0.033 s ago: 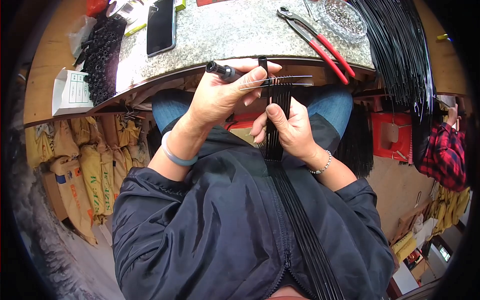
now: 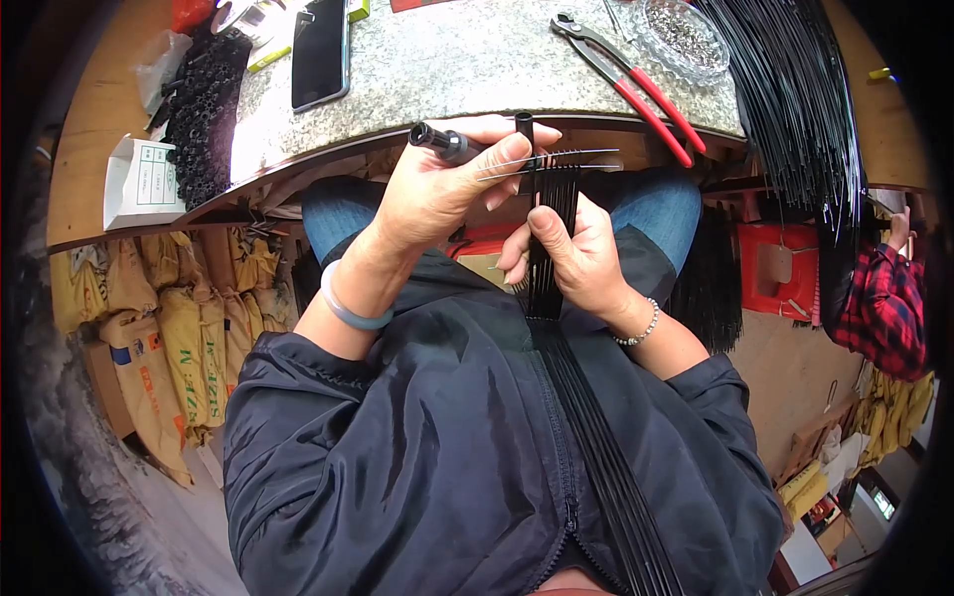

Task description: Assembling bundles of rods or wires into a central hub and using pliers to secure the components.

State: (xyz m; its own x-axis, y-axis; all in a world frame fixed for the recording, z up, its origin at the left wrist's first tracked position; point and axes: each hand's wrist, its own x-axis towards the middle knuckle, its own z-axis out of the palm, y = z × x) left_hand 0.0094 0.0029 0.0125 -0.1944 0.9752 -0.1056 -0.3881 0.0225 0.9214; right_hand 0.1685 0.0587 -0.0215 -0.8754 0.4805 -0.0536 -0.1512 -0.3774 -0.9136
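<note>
In front of my lap, my left hand (image 2: pixel 437 184) is closed, thumb pressed on thin metal wires (image 2: pixel 594 152) near a slim black tube (image 2: pixel 524 123). A thicker black cylinder (image 2: pixel 442 142) sticks out of the same hand beside the thumb. The wires run sideways through the upper ends of a bundle of thin black rods (image 2: pixel 558 194). My right hand (image 2: pixel 586 253) grips this bundle just below the wires, thumb in front. Past my right hand the rods trail down over my dark jacket. Some fingertips of both hands are hidden.
Red-handled pliers (image 2: pixel 636 89), a glass dish of small metal parts (image 2: pixel 681 40) and a phone (image 2: pixel 321 55) lie on the speckled tabletop. Black tubes (image 2: pixel 202 119) and a white box (image 2: pixel 144 184) are left, long black rods (image 2: pixel 795 99) right. Another person's plaid sleeve (image 2: pixel 882 313) shows far right.
The wires and slim black tube at my left hand have shifted very slightly. Both hands keep their hold and place.
</note>
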